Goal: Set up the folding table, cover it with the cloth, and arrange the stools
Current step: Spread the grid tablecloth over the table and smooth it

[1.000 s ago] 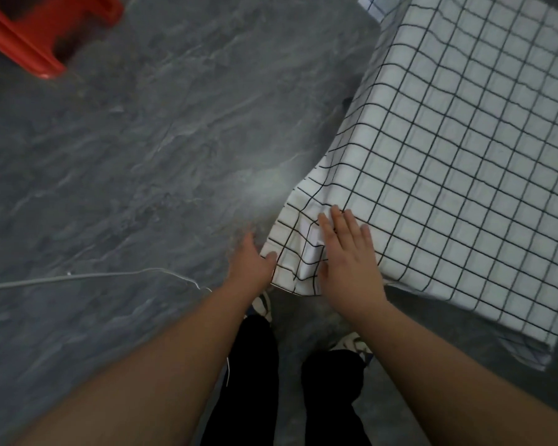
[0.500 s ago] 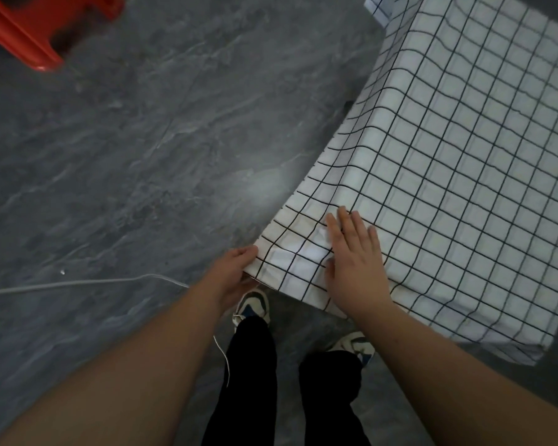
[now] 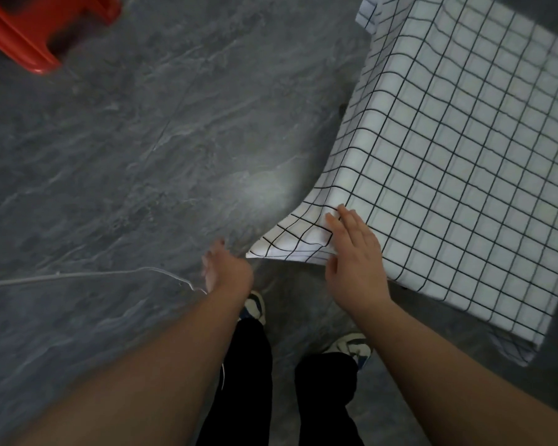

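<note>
Where flat right grip (image 3: 356, 262) rests, cloth (image 3: 448, 162) corner.

Looking straight down here: a white cloth (image 3: 458, 162) with a thin black grid is draped over the table, hanging off the near and left edges. The right hand (image 3: 356, 255) lies flat on the near corner of it, fingers straight, pressing the fabric where it bunches a bit. The left hand (image 3: 227, 268) hangs just beside that loose corner, fingers relaxed, not touching the cloth as far as I can tell. A red stool (image 3: 36, 30) sits top left on the grey marbled floor (image 3: 158, 140), well apart from the table. There's a thin white cable (image 3: 94, 274) running across the floor too, plus dark trousers and sneakers below.
</note>
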A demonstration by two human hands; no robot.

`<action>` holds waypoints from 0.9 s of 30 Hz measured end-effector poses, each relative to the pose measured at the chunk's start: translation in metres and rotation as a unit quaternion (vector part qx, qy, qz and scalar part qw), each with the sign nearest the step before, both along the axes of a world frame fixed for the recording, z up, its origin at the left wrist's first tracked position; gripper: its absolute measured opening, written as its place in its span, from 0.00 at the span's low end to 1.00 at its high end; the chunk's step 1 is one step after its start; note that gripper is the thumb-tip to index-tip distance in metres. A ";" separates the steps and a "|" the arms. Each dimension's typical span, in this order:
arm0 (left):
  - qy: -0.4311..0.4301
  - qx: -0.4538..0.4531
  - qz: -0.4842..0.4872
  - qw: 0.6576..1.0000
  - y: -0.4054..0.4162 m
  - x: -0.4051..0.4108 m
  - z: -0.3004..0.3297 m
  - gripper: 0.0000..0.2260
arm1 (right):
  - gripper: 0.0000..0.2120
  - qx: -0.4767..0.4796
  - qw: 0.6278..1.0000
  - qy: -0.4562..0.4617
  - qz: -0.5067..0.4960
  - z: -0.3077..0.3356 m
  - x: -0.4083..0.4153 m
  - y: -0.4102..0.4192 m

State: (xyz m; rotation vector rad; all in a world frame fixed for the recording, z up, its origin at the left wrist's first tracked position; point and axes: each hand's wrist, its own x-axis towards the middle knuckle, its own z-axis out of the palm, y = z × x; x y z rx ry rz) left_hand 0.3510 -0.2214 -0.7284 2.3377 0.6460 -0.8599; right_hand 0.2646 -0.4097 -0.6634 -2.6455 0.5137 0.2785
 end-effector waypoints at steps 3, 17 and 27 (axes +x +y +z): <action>-0.076 -0.152 -0.182 0.969 -0.027 -0.009 0.019 0.37 | 0.36 -0.020 1.000 0.006 -0.008 -0.001 -0.002 -0.005; -0.075 -0.094 -0.359 0.925 -0.076 -0.009 0.011 0.19 | 0.40 -0.024 0.999 0.038 0.007 -0.008 -0.012 -0.019; -0.061 -0.040 -0.331 0.941 -0.129 0.002 0.059 0.39 | 0.35 0.065 0.997 0.006 -0.033 0.018 -0.022 -0.060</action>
